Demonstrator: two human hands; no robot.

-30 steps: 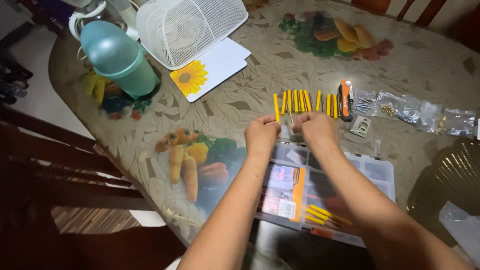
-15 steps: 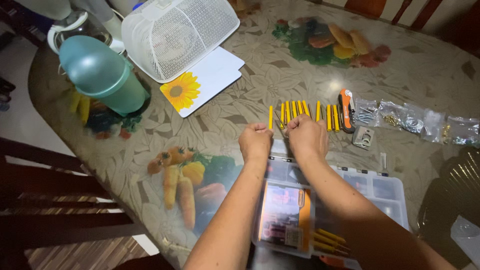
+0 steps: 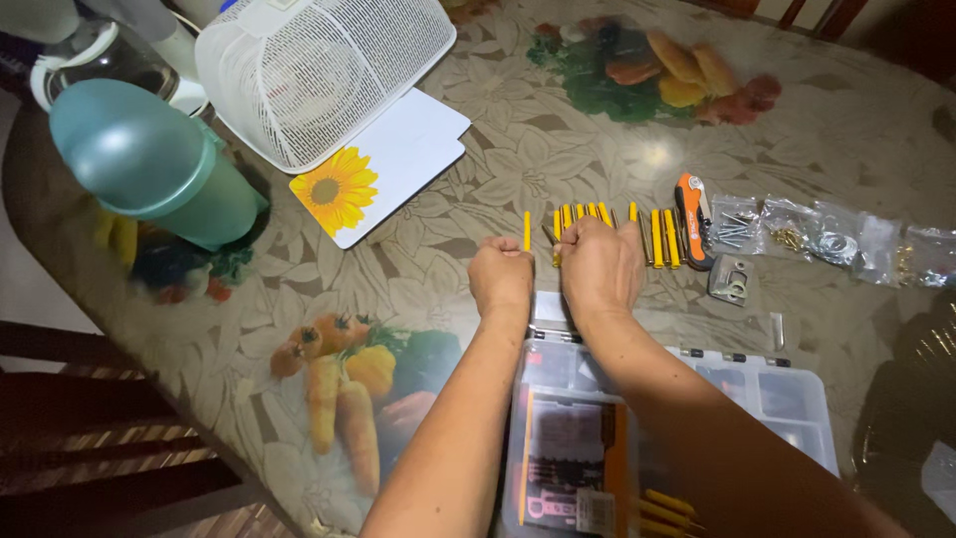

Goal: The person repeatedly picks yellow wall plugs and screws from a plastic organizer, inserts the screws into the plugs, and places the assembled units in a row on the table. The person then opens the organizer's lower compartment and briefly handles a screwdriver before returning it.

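Note:
My left hand [image 3: 501, 276] and my right hand [image 3: 600, 264] are both closed into fists, side by side on the table. They rest just below a row of several yellow wall plugs [image 3: 657, 237] laid upright on the patterned tablecloth. The right fist covers part of the row and a yellow plug and a dark thin piece [image 3: 550, 235] show at its thumb side. One plug [image 3: 527, 230] stands alone above my left fist. What the left fist holds is hidden. Under my forearms lies a clear plastic organiser box [image 3: 787, 389].
An orange folding tool [image 3: 693, 219] lies right of the plugs, then small bags of screws and hardware [image 3: 836, 242] and a metal bracket [image 3: 731, 278]. At the back left stand a white mesh basket [image 3: 319, 70], a sunflower card [image 3: 383, 164] and a teal jug [image 3: 149, 164].
The view has shifted closer and to the left. Both fists stay together at the row of plugs, with little movement.

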